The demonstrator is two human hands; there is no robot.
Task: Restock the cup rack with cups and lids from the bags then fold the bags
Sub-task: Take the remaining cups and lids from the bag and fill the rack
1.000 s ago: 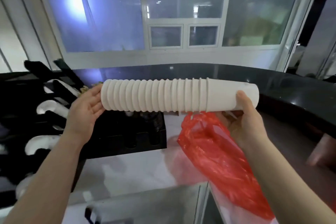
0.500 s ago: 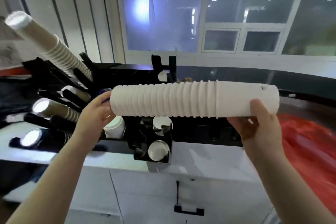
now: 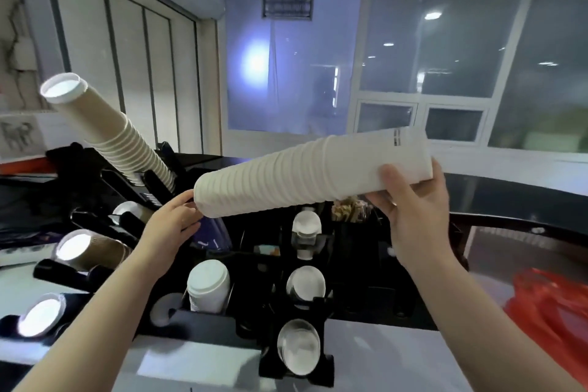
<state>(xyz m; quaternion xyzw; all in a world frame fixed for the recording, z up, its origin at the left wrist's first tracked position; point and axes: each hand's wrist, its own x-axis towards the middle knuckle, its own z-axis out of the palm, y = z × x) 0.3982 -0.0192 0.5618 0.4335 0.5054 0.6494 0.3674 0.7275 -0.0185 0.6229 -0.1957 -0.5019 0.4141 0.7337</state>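
Cup stack: light but bendy, needs support at both ends. Right hand grips the base; left hand cups the rim end w/ relaxed fingers.

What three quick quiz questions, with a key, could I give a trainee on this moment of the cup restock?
1. True or false: the white cup stack rests in the cup rack.
2. Which hand grips the stack's higher end?
A. left hand
B. right hand
3. Fill in: the red bag lies on the person's ____ side.

Key: 1 false, both hands hold it above the rack; 2 B; 3 right.
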